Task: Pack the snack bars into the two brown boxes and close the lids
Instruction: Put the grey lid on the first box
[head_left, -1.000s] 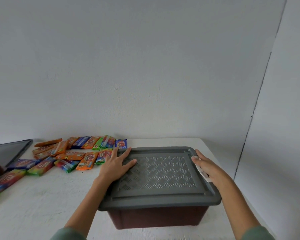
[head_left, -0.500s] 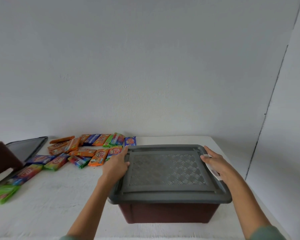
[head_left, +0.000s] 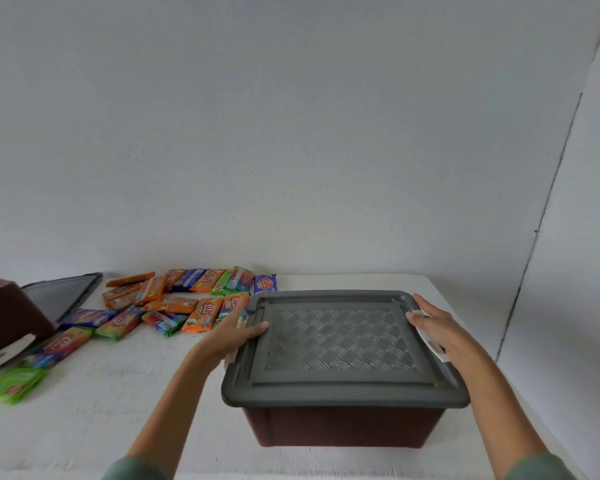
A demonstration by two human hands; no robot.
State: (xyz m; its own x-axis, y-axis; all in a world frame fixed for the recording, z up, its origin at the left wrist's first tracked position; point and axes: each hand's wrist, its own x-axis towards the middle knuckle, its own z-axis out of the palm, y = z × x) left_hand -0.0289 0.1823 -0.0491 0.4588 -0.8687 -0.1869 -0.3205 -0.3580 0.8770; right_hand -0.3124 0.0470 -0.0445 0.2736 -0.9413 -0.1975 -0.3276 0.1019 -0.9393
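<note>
Box [head_left: 343, 424] closed under its lid [head_left: 340, 341], contents hidden. Left hand [head_left: 229, 336] and right hand [head_left: 440, 332] flank it, fingers [head_left: 425, 307] grasping the lid's side edges, thumbs on top.

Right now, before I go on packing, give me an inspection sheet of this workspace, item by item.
Surface: white table, set against the wall.
Job's things: brown box in front with its grey lid on; second brown box far left, partly out of frame, a dark lid lying beside it; snack bars loose on the table.
Clutter: nothing seen.
Hands: left hand grips the grey lid's left edge, thumb on top; right hand holds its right edge over a white latch.
Cables: nothing seen.
Surroundings: plain pale wall, corner seam at right.
</note>
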